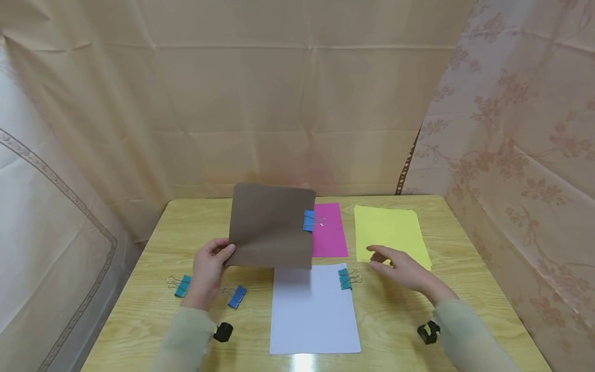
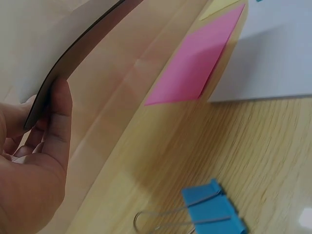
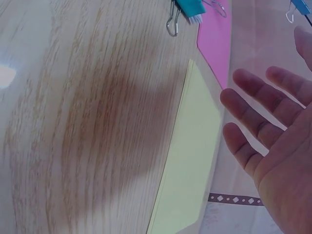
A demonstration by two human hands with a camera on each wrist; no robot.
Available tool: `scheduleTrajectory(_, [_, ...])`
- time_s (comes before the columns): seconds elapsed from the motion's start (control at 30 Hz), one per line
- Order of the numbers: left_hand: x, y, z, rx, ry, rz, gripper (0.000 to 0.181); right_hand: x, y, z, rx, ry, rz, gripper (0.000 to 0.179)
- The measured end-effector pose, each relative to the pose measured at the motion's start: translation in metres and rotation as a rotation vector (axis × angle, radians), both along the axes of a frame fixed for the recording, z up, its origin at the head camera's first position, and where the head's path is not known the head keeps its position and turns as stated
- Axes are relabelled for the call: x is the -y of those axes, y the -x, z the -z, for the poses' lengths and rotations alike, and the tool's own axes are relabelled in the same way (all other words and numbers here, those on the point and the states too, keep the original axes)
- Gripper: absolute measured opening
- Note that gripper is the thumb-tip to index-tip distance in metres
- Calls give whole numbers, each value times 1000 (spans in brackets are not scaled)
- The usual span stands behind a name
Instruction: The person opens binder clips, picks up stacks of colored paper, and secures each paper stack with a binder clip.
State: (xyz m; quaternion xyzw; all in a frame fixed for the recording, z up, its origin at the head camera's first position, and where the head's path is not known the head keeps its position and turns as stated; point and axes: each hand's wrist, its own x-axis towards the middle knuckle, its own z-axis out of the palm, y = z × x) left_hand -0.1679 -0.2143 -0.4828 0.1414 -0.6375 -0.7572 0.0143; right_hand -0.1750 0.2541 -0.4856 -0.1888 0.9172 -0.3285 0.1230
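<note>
Left hand (image 1: 208, 268) pinches brown paper (image 1: 271, 226), blue clip (image 1: 308, 221) on its right edge. Right hand (image 1: 402, 267) empty, fingers loosely spread, near yellow paper (image 1: 390, 227).

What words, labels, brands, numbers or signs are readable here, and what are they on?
None: no readable text shows in any view.
The brown paper, yellow paper, pink paper and white paper look blank on their visible faces.
The flowered curtain carries a pattern, not writing.
The blue clips and green clips show no lettering; any tiny marks there would be too small to read.
</note>
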Motion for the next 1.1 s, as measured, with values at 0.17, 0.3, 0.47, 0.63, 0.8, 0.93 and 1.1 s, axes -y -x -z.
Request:
scheduleTrajectory(0.17, [10, 2, 1, -2, -14, -28, 12, -2, -1, 4, -3, -8, 7, 52])
scheduleTrajectory(0.3, [19, 3, 1, 10, 6, -39, 15, -3, -1, 7, -1, -12, 17, 54])
scheduleTrajectory(0.47, [27, 3, 1, 31, 41, -45, 16, -6, -1, 8, 13, -18, 34, 54])
scheduleTrajectory(0.63, [33, 4, 0, 15, 39, -63, 14, -7, -2, 10, 26, -25, 49, 54])
scheduleTrajectory(0.8, [40, 4, -1, 18, 34, -76, 16, -8, -3, 13, 1, -32, 42, 53])
scheduleTrajectory(0.93, [47, 5, 0, 41, 50, -76, 18, -9, -3, 15, -27, -46, 28, 52])
scheduleTrajectory(1.1, [54, 7, 0, 52, 48, -91, 10, -10, -3, 15, -46, -62, 28, 52])
